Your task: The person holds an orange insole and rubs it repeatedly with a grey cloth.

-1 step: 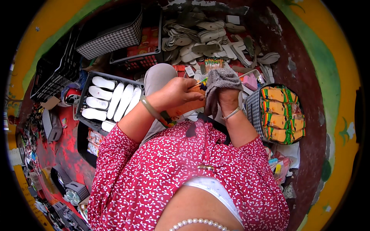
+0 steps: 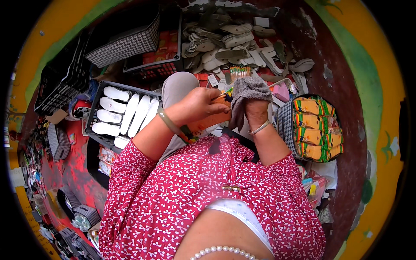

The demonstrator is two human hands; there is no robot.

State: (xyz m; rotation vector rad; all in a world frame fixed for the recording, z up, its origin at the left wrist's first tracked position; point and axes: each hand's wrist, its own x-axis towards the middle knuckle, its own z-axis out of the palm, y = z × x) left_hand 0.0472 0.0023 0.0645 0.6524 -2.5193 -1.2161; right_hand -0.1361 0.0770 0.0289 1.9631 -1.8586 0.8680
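2 hands up, no shift vs prior frame | L hand (image 2: 197,106) clamped on orange insole (image 2: 207,122) | R hand (image 2: 255,113) gripping grey rag (image 2: 247,97) on insole top edge, over lap | wiping continues | insole tray (image 2: 97,110) floor-left

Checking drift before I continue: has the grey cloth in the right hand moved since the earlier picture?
No. The grey cloth sits in the same place beside the black crate of white insoles, with the right hand gripping it.
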